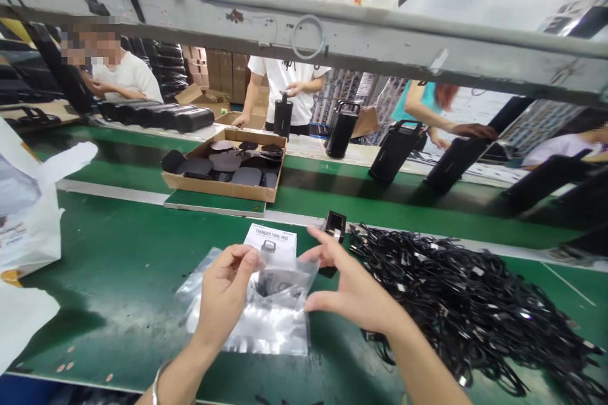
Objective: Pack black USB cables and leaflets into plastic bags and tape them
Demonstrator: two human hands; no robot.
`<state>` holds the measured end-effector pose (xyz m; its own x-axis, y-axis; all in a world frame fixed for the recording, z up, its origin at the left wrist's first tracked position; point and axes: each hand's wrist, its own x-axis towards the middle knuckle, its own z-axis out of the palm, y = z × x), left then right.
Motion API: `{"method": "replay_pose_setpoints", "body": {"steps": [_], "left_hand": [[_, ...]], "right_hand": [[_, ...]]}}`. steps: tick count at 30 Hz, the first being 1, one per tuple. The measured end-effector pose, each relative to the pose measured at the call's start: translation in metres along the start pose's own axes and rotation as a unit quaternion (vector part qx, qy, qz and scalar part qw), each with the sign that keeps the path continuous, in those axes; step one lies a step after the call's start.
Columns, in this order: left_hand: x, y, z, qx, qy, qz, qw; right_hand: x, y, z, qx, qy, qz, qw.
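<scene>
In the head view, I am seeing two bare hands working at the lower middle of the frame, over a green table [118, 253]. The left hand [225, 288] is holding its thumb and forefinger pinched together on the upper edge of a clear plastic bag [278, 332], which is lying just at the centre, below the middle. The right hand [351, 294] is keeping its thumb and fingers wide apart, with the tips pointing to the right edge of the bag; whether they are touching it, I cannot tell. Between the hands, a white leaflet [282, 250] printed "THUNDER TRAIL PRO" is standing out above the bag; whether its lower part is inside or behind, I cannot tell. Something dark is showing through the plastic.

Just behind the right hand, a small black box [335, 224] is resting near the centre. A heap of black cables [456, 291] is covering the lower right. Above the centre, to the left, a cardboard box [228, 188] is holding dark flat pieces [247, 178]. At the upper middle, a person in a white shirt [270, 95] is keeping one hand on a black device [282, 117]. At the upper right, a person in turquoise [401, 104] is reaching to another one. A white bag [40, 215] is filling the left edge.
</scene>
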<state>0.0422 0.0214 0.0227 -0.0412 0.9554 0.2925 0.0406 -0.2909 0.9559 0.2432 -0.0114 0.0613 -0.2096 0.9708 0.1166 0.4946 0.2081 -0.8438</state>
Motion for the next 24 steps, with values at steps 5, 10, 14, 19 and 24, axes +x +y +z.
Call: {"method": "replay_pose_setpoints", "body": {"steps": [5,10,14,19,24], "left_hand": [[0.010,-0.011,-0.002,-0.055,-0.135,-0.054,0.988],[0.015,-0.010,-0.007,0.077,-0.183,-0.104,0.975],[0.015,-0.009,-0.010,0.064,-0.154,-0.092,0.982],[0.015,-0.012,-0.010,0.055,-0.172,-0.091,0.979],[0.017,-0.014,-0.015,0.034,-0.167,-0.081,0.982]], "right_hand": [[0.011,0.021,0.030,0.128,0.035,0.043,0.990],[0.013,0.020,0.026,0.137,0.055,0.041,0.988],[0.010,0.017,0.021,0.081,0.092,0.044,0.991],[0.010,0.020,0.020,0.078,0.074,0.030,0.994],[0.010,0.028,0.018,0.078,0.066,-0.016,0.995]]}}
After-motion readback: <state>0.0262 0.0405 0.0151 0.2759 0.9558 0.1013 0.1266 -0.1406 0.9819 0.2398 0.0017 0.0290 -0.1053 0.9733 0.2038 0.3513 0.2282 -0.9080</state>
